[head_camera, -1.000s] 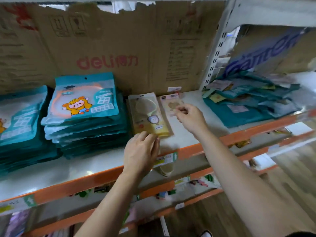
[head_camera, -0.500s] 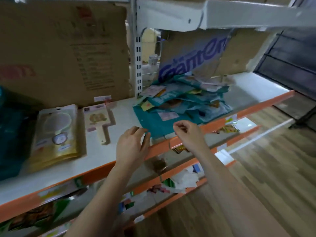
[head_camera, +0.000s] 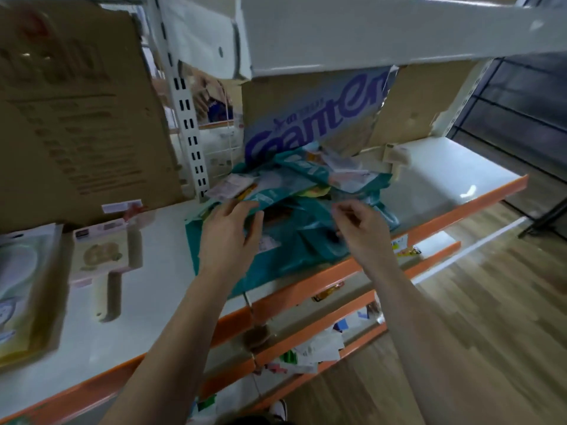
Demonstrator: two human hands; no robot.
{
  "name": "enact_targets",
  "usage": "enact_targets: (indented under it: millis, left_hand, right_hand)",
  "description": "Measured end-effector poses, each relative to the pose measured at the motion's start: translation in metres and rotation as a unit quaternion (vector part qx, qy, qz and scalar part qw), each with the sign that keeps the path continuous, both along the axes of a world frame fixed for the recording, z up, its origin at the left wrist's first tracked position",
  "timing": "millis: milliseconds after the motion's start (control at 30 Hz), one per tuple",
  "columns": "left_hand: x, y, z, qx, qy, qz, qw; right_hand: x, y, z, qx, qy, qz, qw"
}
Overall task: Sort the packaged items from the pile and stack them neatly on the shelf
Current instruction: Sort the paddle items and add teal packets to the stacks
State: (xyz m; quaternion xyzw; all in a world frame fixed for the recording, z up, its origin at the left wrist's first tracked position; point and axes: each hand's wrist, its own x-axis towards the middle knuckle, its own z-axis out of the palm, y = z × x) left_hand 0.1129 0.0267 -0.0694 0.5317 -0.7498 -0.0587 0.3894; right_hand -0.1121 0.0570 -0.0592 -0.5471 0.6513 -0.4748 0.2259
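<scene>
At nine o'clock, a yellow packet [head_camera: 18, 289] and a pink-backed paddle-shaped pack [head_camera: 101, 262] lie flat on the white shelf [head_camera: 159, 289]. At center, the left hand [head_camera: 227, 240] rests on the pile of teal packaged items [head_camera: 294, 216], its grip spread with fingertips on a teal packet's edge. At two o'clock from it, the right hand [head_camera: 362, 228] hovers over the same pile, thumb and forefinger nearly pinched; whether anything is between them cannot be told. A printed cardboard box [head_camera: 316, 118] stands behind the pile.
</scene>
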Motion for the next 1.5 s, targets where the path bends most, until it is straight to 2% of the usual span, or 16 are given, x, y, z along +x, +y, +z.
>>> enact_targets:
  millis: [133, 267, 467, 500, 567, 633, 733, 833, 1000, 1200, 1300, 1400, 1500]
  left_hand:
    - [-0.024, -0.036, 0.007, -0.011, -0.001, -0.009, 1.0]
    - [-0.039, -0.054, 0.013, -0.008, -0.014, -0.02, 1.0]
    - [-0.052, -0.059, 0.01, 0.0, -0.028, 0.023, 0.999]
    - [-0.056, -0.058, 0.01, -0.003, -0.029, 0.035, 0.999]
    - [-0.063, -0.052, 0.009, -0.005, -0.03, 0.064, 0.997]
    - [-0.069, -0.045, 0.007, -0.002, -0.026, 0.089, 0.996]
    - [-0.079, -0.036, 0.002, 0.008, -0.014, 0.119, 0.993]
    - [-0.089, -0.028, -0.004, 0.019, -0.01, 0.142, 0.99]
    - [-0.104, -0.009, -0.008, 0.027, -0.004, 0.171, 0.985]
    - [-0.105, 0.011, -0.008, 0.031, 0.0, 0.214, 0.976]
    - [-0.101, 0.016, -0.008, 0.04, 0.001, 0.229, 0.973]
    - [-0.094, 0.017, -0.007, 0.038, 0.009, 0.228, 0.973]
    - [-0.084, 0.013, -0.005, 0.032, 0.013, 0.224, 0.974]
  right_hand:
    - [-0.036, -0.034, 0.019, -0.051, 0.022, -0.03, 0.998]
    - [-0.063, -0.066, 0.031, -0.032, 0.104, -0.065, 0.992]
    - [-0.096, -0.112, 0.042, -0.069, 0.152, -0.077, 0.983]
    - [-0.102, -0.123, 0.04, -0.049, 0.16, -0.071, 0.983]
    - [-0.111, -0.14, 0.037, 0.053, 0.179, -0.033, 0.982]
    - [-0.114, -0.15, 0.029, 0.154, 0.215, 0.007, 0.964]
    - [-0.114, -0.159, 0.019, 0.194, 0.292, 0.006, 0.936]
    - [-0.119, -0.169, 0.012, 0.214, 0.291, 0.029, 0.932]
    - [-0.126, -0.174, 0.012, 0.242, 0.232, 0.078, 0.939]
    - [-0.135, -0.174, 0.005, 0.144, 0.139, 0.089, 0.976]
    - [-0.13, -0.17, 0.011, 0.099, -0.003, 0.115, 0.988]
    - [-0.122, -0.165, 0.016, 0.09, -0.163, 0.14, 0.973]
    - [-0.114, -0.162, 0.017, 0.081, -0.225, 0.145, 0.96]
